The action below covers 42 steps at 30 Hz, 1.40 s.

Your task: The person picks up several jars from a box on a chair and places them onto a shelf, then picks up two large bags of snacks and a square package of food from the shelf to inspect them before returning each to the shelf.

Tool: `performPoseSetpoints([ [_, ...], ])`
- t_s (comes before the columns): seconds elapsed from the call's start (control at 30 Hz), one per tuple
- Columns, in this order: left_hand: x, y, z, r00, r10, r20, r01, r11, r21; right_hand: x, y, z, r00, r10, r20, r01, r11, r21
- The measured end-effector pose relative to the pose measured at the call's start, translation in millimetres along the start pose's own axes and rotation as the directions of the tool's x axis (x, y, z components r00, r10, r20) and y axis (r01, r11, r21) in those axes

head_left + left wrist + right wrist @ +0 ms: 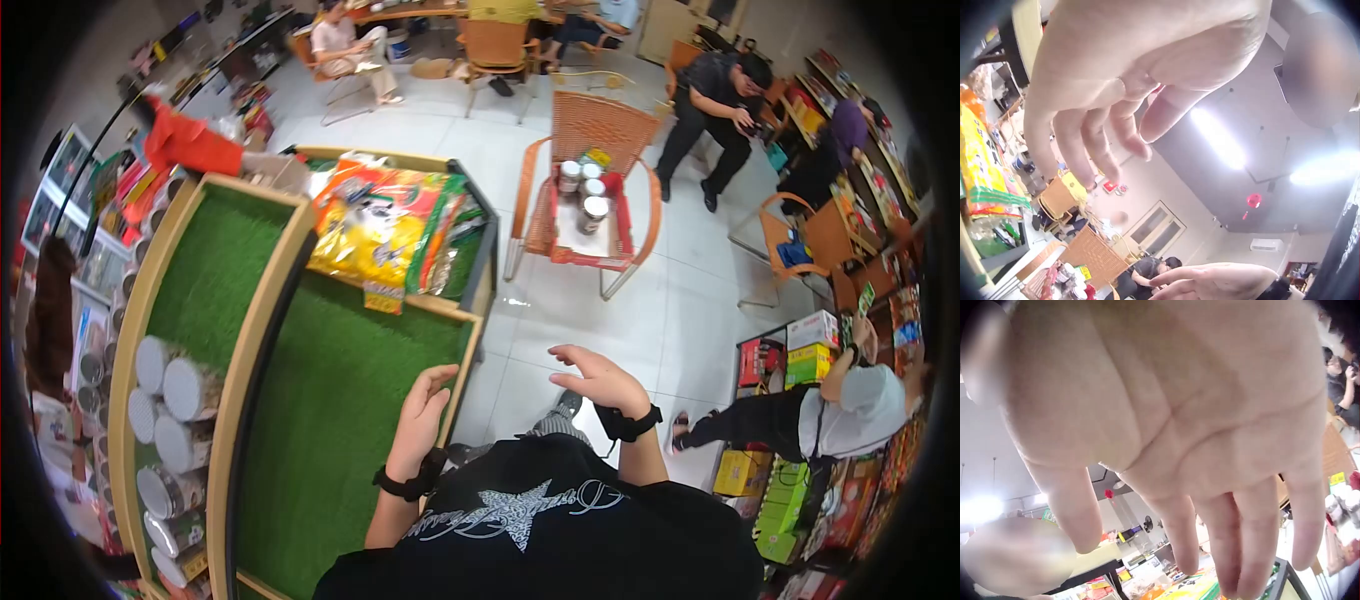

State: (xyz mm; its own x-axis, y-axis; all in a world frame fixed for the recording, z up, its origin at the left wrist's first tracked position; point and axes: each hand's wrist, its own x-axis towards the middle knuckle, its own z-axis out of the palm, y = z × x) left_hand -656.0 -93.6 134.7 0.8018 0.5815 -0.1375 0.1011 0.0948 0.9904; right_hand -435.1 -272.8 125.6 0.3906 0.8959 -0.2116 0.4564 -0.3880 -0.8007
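Both hands hang in the air in front of the body, palms facing each other, with nothing in them. In the head view the left hand [424, 425] is above the right edge of the green-lined shelf [340, 420], its fingers relaxed and slightly bent. The right hand [603, 382] is over the floor, fingers loosely extended. Its palm fills much of the right wrist view. Beyond the hands, a red crate [622, 215] holding several jars [593, 210] sits on a woven chair [600, 120]. Yellow and red bags [375, 225] lie in the shelf's far section.
Several white-lidded jars [185, 390] lie along the left upper tier. A person [725, 105] sits beyond the chair, and another person [860, 400] is by the goods shelves at right. Stacked boxes [810, 350] stand there. Tiled floor [460, 170] runs between shelf and chair.
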Motion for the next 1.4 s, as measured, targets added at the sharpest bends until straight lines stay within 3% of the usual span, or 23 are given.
performPoseSetpoints([
  [0.1, 35, -5, 46, 0.997, -0.002, 0.082, 0.0, 1.0, 0.017, -18, 32, -41, 0.999, 0.036, 0.027, -0.037, 0.999, 0.026],
  [0.33, 104, -13, 157, 0.984, -0.025, 0.179, 0.007, 0.995, 0.097, -70, 125, -140, 0.952, 0.158, -0.262, -0.199, 0.97, -0.14],
  [0.43, 127, -15, 193, 0.98, 0.0, 0.199, -0.027, 0.991, 0.129, -96, 139, -170, 0.936, 0.206, -0.286, -0.236, 0.969, -0.072],
  [0.8, 205, -4, 267, 0.95, 0.057, 0.306, -0.139, 0.957, 0.254, -122, 185, -215, 0.899, 0.326, -0.292, -0.342, 0.94, -0.006],
  [1.03, 274, -1, 272, 0.952, -0.023, 0.307, -0.063, 0.962, 0.266, -76, 194, -235, 0.899, 0.348, -0.267, -0.337, 0.937, 0.086],
  [1.23, 373, 6, 257, 0.953, 0.037, 0.302, -0.108, 0.969, 0.224, 7, 188, -279, 0.891, 0.352, -0.286, -0.343, 0.936, 0.08],
  [1.4, 444, 39, 244, 0.949, 0.066, 0.308, -0.145, 0.959, 0.244, 93, 176, -312, 0.905, 0.284, -0.316, -0.262, 0.959, 0.111],
])
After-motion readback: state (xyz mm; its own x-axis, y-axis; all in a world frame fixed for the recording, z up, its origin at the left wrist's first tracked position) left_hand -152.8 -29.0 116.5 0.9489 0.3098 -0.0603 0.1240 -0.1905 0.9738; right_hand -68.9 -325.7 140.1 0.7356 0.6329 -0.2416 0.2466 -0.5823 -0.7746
